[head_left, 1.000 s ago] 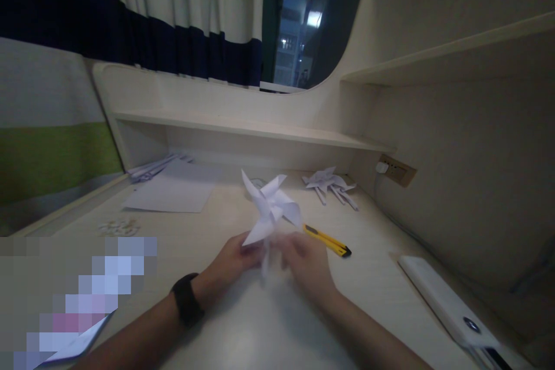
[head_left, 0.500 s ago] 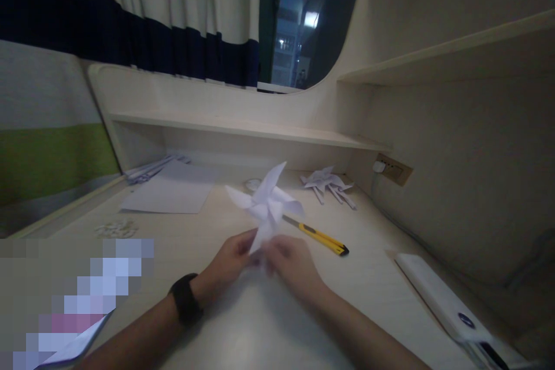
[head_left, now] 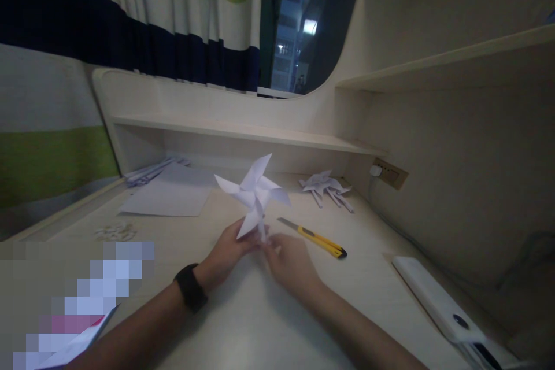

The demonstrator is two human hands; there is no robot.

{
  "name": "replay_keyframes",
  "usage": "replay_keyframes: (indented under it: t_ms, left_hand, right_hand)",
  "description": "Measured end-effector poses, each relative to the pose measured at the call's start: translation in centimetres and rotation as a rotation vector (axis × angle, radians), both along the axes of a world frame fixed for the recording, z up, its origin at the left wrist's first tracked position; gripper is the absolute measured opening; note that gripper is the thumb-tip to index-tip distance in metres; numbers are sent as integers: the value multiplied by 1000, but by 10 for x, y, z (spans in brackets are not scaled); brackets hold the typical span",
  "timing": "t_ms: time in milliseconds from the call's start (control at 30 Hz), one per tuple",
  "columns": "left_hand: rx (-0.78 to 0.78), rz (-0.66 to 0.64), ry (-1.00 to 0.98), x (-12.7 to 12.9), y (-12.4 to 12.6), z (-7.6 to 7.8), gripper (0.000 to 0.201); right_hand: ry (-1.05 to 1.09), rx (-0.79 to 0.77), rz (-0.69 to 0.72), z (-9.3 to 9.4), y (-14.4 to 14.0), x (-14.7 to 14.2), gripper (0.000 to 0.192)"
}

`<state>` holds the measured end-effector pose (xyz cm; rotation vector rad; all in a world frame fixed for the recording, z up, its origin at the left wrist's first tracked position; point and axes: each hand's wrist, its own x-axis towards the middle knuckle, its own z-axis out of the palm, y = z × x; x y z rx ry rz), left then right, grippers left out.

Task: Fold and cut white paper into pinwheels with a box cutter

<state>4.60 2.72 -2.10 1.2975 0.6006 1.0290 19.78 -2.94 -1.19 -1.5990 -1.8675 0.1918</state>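
Observation:
A white paper pinwheel (head_left: 255, 193) on a rolled paper stick (head_left: 262, 232) is held up over the middle of the desk, its folded blades facing me. My right hand (head_left: 291, 260) is closed on the lower part of the stick, thumb and fingers pinching it. My left hand (head_left: 228, 254), with a black band on the wrist, is closed at the stick just below the blades; one blade hides part of its fingers. To the right of the pinwheel lies a yellow utility knife (head_left: 323, 241) with its blade out, touched by neither hand.
More paper pinwheels (head_left: 324, 185) lie at the back right. White paper sheets (head_left: 167, 193) and rolled paper sticks (head_left: 151, 170) are at the back left, with small pale pieces (head_left: 116, 232) nearer. A white elongated device (head_left: 433, 295) lies right, below a wall socket (head_left: 392, 174).
The pinwheel has shifted slightly left and its blades have turned a little. The stick below it now shows more clearly. Both hands stay close together on it.

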Motion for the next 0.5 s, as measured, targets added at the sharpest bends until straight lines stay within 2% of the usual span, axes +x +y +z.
replay_keyframes:
  t_ms: [133,233,300,400,500]
  left_hand:
    - [43,9,64,11,0,9,36]
    - [102,-12,71,17,3,12,40]
    - [97,-6,78,16,4,11,50]
    - [-20,39,157,10,4,3,66]
    - [-78,67,287,3,0,-7,61]
  right_hand:
    - [-6,-8,-22,1,7,-1,18]
    - [-25,17,-77,3,15,8,17]
    - [-46,26,-147,5,24,21,18]
    - [-154,-26,-276,9,45,50,24]
    - [-195,-82,-357,11,70,83,24]
